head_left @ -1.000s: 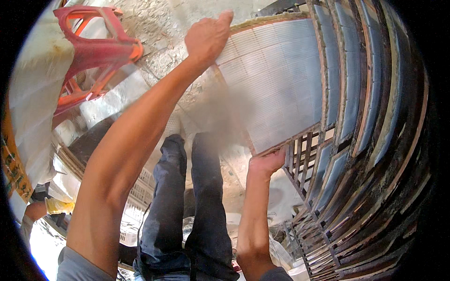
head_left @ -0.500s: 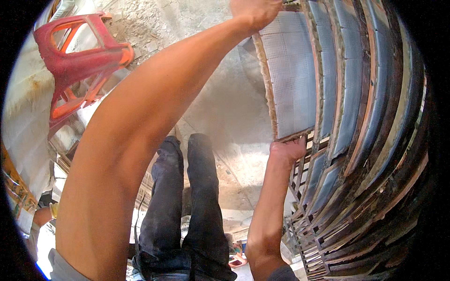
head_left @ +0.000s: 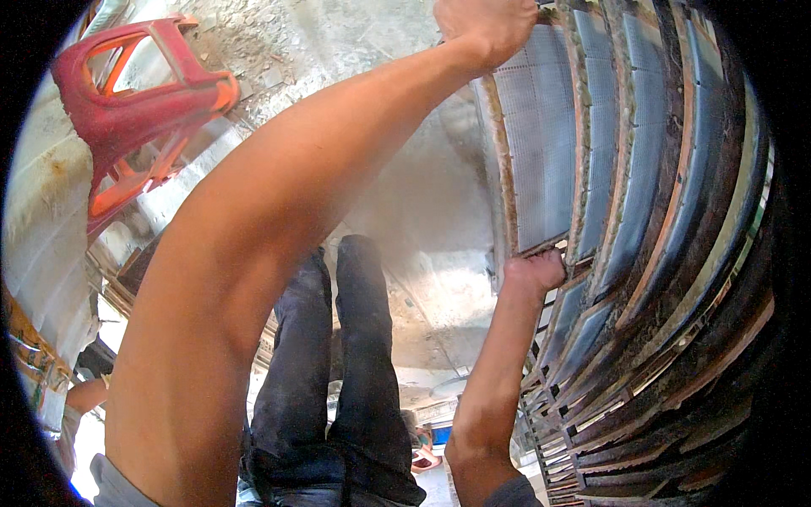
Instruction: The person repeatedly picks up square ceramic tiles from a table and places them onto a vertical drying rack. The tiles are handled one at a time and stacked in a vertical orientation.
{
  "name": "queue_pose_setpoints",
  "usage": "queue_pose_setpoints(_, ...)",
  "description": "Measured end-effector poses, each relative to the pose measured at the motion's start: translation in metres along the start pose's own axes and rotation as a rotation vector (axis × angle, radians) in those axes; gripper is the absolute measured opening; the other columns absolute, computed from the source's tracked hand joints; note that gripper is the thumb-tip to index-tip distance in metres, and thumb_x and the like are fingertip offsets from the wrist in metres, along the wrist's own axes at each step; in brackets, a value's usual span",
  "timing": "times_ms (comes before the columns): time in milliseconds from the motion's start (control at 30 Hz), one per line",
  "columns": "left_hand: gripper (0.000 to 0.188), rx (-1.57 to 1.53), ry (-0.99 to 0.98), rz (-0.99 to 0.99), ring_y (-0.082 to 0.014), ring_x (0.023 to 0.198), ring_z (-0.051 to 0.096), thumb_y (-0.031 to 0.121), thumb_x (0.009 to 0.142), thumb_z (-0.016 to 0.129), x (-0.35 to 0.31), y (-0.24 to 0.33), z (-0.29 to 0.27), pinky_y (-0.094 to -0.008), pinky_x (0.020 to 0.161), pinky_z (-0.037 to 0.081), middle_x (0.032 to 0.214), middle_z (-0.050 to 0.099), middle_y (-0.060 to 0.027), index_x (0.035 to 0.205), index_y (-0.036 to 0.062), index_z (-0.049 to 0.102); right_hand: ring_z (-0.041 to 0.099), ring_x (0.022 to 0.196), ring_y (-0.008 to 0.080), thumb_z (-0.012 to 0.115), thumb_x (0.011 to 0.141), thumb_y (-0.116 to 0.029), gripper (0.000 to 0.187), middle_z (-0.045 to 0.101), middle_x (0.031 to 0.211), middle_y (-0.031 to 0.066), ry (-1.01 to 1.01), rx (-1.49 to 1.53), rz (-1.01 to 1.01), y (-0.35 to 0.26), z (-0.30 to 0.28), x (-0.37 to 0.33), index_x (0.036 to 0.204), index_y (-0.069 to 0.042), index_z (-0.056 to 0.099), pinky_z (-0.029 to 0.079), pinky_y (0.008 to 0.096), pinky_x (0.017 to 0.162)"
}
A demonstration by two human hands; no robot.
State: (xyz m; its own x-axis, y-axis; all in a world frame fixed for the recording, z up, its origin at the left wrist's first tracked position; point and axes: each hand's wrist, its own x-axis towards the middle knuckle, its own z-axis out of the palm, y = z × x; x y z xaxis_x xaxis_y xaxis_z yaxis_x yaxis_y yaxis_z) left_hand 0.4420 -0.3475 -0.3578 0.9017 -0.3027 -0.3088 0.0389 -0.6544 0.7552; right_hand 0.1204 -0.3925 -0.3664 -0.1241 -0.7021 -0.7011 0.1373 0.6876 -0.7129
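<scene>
A flat framed panel (head_left: 536,144) stands on its edge at the right, with a grey-white finely gridded face and a rough, worn rim. My left hand (head_left: 487,29) is closed on its far end, its fingertips partly out of sight behind the panel. At the near lower corner, my right hand (head_left: 536,269) is closed around the rim. My left arm reaches across the upper middle of the view. Directly right of the held panel are several similar panels (head_left: 600,127) in a row, standing close together.
A slatted rack (head_left: 557,422) holds the row of panels at the right. A red plastic chair (head_left: 127,110) with orange edges lies at the upper left, near pale sheeting (head_left: 42,186). Dusty concrete floor (head_left: 414,186) has rubble farther off. Another person's arm (head_left: 84,395) shows at lower left.
Both hands have moved right with the held panel, and the gap between it and the neighbouring panel is narrower. The view has shifted slightly.
</scene>
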Motion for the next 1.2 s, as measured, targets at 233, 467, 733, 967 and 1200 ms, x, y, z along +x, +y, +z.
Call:
queue_pose_setpoints(233, 0.056, 0.055, -0.01, 0.386, -0.0399, 0.081, 0.06, 0.042, 0.09, 0.032, 0.029, -0.043, 0.018, -0.0465, 0.073, 0.046, 0.082, 0.061, -0.0264, 0.077, -0.0024, 0.064, 0.051, 0.107, 0.0302, 0.039, 0.09, -0.03, 0.041, 0.05, 0.123, 0.0128, -0.31, -0.067, 0.094, -0.007, -0.018, -0.019, 0.123, -0.005, 0.046, 0.042, 0.0455, 0.091)
queue_pose_setpoints(467, 0.045, -0.728, -0.399, 0.016, -0.0238, 0.05, 0.055, 0.032, 0.094, 0.036, -0.027, -0.067, -0.019, -0.0334, 0.05, 0.045, 0.057, 0.055, -0.0141, 0.073, -0.0028, 0.058, 0.055, 0.102, 0.0261, 0.048, 0.092, -0.022, 0.033, 0.057, 0.109, 0.0172, -0.455, 0.128, 0.184, 0.023, -0.048, -0.076, 0.112, 0.005, 0.048, 0.046, 0.0371, 0.09)
queue_pose_setpoints(733, 0.04, -0.941, -0.294, -0.124, -0.0154, 0.041, 0.051, 0.031, 0.093, 0.042, -0.027, -0.051, 0.001, -0.0291, 0.039, 0.041, 0.052, 0.052, -0.0057, 0.069, 0.0021, 0.056, 0.053, 0.107, 0.0265, 0.052, 0.089, -0.012, 0.034, 0.055, 0.111, 0.0186, -0.303, 0.173, -0.026, 0.033, -0.039, -0.056, 0.115, 0.008, 0.045, 0.042, 0.0347, 0.099)
queue_pose_setpoints(967, 0.05, -0.511, -0.169, -0.045, -0.0289, 0.054, 0.06, 0.034, 0.091, 0.04, -0.013, -0.029, 0.02, -0.0375, 0.055, 0.048, 0.052, 0.058, -0.0145, 0.058, 0.002, 0.059, 0.053, 0.108, 0.0273, 0.043, 0.092, -0.008, 0.03, 0.052, 0.115, 0.0218, -0.248, 0.351, -0.039, 0.008, -0.018, -0.017, 0.113, 0.013, 0.043, 0.047, 0.0342, 0.095)
queue_pose_setpoints(1200, 0.042, -0.26, -0.174, 0.199, -0.0304, 0.061, 0.062, 0.027, 0.091, 0.036, 0.001, -0.024, 0.035, -0.0409, 0.061, 0.049, 0.058, 0.06, -0.0119, 0.067, 0.004, 0.062, 0.05, 0.112, 0.0286, 0.042, 0.093, -0.012, 0.033, 0.049, 0.12, 0.0225, -0.234, 0.408, -0.029, 0.007, -0.016, -0.009, 0.117, 0.011, 0.041, 0.046, 0.0353, 0.096)
